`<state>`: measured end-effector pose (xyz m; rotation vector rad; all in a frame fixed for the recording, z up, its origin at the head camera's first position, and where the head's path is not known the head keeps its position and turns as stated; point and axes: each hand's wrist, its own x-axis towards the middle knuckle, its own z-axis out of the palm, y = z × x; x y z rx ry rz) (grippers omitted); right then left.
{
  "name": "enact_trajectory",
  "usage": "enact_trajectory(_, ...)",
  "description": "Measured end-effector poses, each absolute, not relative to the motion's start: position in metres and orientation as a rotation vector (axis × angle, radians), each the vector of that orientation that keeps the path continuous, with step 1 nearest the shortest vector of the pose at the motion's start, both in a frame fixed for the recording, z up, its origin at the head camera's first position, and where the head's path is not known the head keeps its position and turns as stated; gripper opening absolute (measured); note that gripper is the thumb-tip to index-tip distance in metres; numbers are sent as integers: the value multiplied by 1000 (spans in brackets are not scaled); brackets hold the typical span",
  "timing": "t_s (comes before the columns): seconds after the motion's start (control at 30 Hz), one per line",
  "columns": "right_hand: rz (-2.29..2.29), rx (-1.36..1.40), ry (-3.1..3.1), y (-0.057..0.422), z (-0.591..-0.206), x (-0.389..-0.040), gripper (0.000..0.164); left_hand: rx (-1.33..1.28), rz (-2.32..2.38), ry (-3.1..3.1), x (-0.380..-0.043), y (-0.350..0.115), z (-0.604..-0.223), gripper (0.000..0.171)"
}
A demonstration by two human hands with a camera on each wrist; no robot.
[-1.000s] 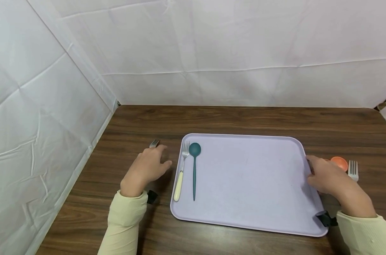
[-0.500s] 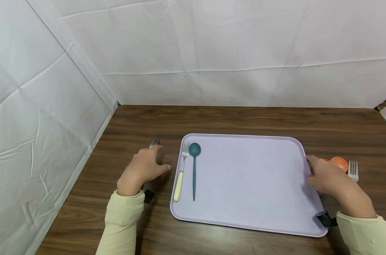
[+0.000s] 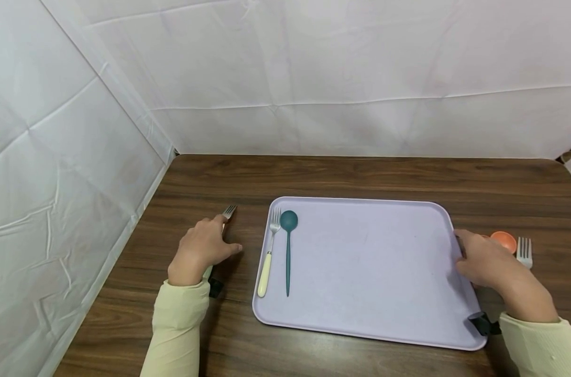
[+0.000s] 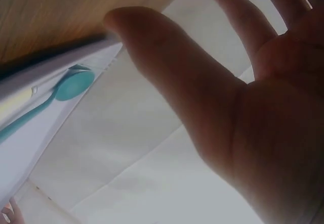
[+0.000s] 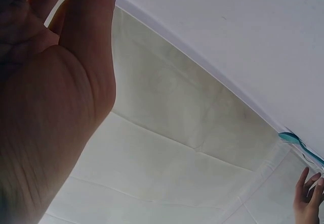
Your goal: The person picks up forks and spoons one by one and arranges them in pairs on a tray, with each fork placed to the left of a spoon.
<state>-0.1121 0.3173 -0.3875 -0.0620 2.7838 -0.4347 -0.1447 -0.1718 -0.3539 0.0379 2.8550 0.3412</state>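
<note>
My left hand (image 3: 201,250) reaches over a fork (image 3: 229,211) lying left of the tray; the tines and a bit of the neck show past the fingers, the rest is mostly covered. In the left wrist view the thumb (image 4: 172,67) is straight and spread away from the fingers. At the tray's right rim is my right hand (image 3: 485,262), thumb and index fingertip right at the edge. A lilac tray (image 3: 370,272) carries a fork (image 3: 264,275) with a cream handle and a dark teal spoon (image 3: 289,221), side by side at its left end.
Beyond the right hand lie an orange round-bowled piece (image 3: 504,241) and another fork (image 3: 524,254), both partly hidden by that hand. The wooden table (image 3: 361,175) ends at white sheeting (image 3: 351,125) behind and on the left.
My left hand has moved left and slightly down in the view, uncovering more of the fork under it. The right hand stays at the tray's rim.
</note>
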Motion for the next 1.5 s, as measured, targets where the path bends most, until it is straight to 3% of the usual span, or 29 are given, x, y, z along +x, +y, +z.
enact_trajectory(0.13,-440,-56,2771,317,-387,-112,62,-6,277,2862,-145,-174,-354,64)
enact_trajectory(0.33,-451,-56,2777,317,-388,-111,62,-73,253,2824,-145,-176,-354,21)
enact_trajectory(0.5,-445,-56,2782,317,-387,-111,61,-78,220,2787,-147,-176,-358,9)
enact_trajectory(0.87,-439,-70,2786,318,-388,-114,62,-63,316,2802,-149,-178,-361,23)
enact_trajectory(1.5,-453,-68,2776,318,-390,-113,62,122,545,2879,-147,-170,-354,15)
